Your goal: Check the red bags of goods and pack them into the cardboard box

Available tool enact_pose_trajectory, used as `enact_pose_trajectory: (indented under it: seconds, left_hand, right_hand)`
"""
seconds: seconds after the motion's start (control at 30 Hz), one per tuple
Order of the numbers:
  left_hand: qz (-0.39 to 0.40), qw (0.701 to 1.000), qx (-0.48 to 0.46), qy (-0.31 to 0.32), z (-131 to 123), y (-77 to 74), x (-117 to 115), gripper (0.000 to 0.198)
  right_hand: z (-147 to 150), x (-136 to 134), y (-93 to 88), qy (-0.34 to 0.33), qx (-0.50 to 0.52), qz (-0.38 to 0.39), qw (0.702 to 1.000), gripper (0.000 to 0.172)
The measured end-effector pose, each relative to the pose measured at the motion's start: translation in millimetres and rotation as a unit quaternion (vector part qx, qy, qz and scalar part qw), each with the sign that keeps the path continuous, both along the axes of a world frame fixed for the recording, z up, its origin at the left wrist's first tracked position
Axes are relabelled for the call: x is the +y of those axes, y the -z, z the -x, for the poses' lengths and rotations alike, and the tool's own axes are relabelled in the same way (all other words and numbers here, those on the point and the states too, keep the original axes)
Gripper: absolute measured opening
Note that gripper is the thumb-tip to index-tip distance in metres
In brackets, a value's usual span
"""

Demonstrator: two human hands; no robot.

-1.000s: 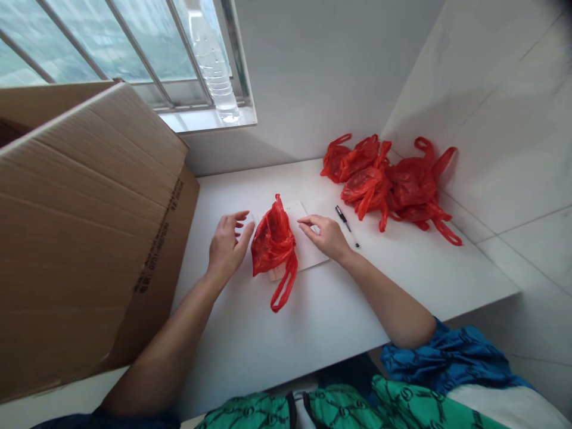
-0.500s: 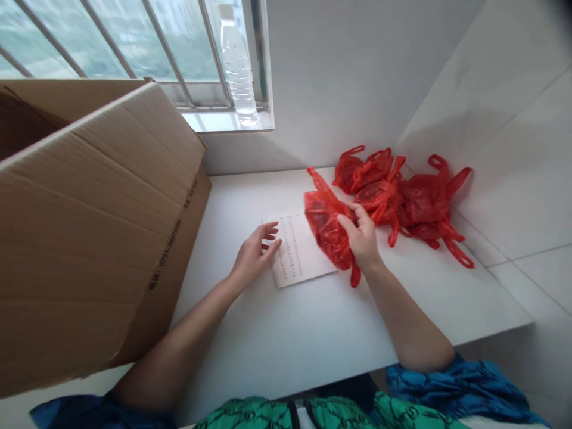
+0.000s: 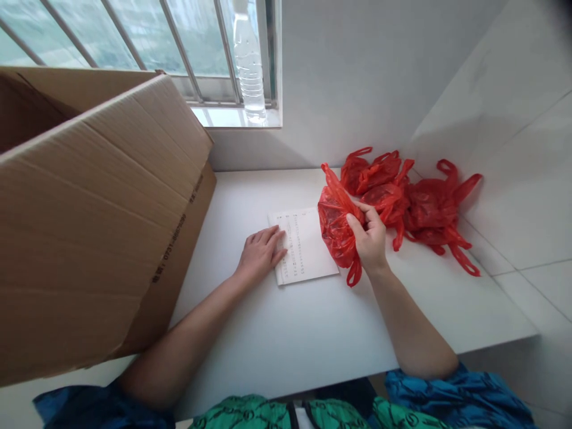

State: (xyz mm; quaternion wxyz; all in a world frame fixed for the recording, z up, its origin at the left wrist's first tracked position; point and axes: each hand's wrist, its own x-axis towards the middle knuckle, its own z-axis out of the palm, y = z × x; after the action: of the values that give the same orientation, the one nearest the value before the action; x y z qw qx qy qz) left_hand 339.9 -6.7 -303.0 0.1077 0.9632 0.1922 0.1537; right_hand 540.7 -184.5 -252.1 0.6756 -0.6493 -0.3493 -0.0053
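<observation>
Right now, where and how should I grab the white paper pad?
Perhaps pinch the pad by its near edge, coming from the near side: it lies flat, the left hand overlaps its left edge, and the red plastic bag its right.

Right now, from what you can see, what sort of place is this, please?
Probably an indoor work corner; whether home or shop, I cannot tell. A white table against the wall, a barred window and a large cardboard box suggest it.
</observation>
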Motion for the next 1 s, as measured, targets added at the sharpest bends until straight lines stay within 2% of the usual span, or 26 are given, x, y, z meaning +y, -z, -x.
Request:
enact_pose_trajectory:
  seconds: [0.1,0.2,0.33,0.47,0.57,0.67,0.77,0.83,0.9,1.0]
  left_hand:
    - [0.022,0.999,-0.03,-0.002,1.7,-5.5,-0.1,0.043]
    - [0.067,0.991,-0.108,-0.032,3.8,-13.2,2.7,0.038]
    - [0.108,0.972,-0.2,-0.053,8.4,-21.9,5.8,0.03]
    - [0.123,0.967,-0.224,-0.018,7.8,-30.3,-7.6,0.026]
    - [0.112,0.968,-0.22,0.034,-6.8,-35.6,-29.0,0.024]
    - [0.09,0.974,-0.195,0.069,-32.7,-33.0,-49.2,0.045]
    - [0.067,0.987,-0.126,0.077,-55.0,-20.8,-60.5,0.065]
    - [0.057,0.993,-0.069,0.078,-61.7,-12.1,-63.5,0.068]
    - [0.052,0.995,-0.032,0.08,-62.5,-7.1,-64.8,0.067]
    - [0.047,0.995,-0.026,0.086,-60.5,-8.2,-65.0,0.068]
  right_hand:
    - [2.4,-0.3,-0.7,-0.013,0.003,0.004,1.0,0.032]
    - [5.4,-1.0,-2.7,-0.055,0.01,0.025,0.998,0.035]
    - [6.3,-1.5,-2.3,-0.126,0.031,0.096,0.987,0.041]
    - [6.7,0.7,2.5,-0.073,-0.015,0.195,0.978,0.043]
    - [12.9,6.7,8.9,-0.053,-0.075,0.188,0.978,0.044]
    - [20.4,14.8,19.6,-0.095,-0.117,0.204,0.967,0.051]
    - [21.3,18.9,29.9,-0.147,-0.166,0.286,0.932,0.058]
    - [18.3,18.0,32.9,-0.166,-0.191,0.346,0.903,0.062]
    - [15.5,15.9,32.8,-0.162,-0.202,0.377,0.889,0.062]
    - [15.4,15.2,31.8,-0.126,-0.175,0.346,0.913,0.06]
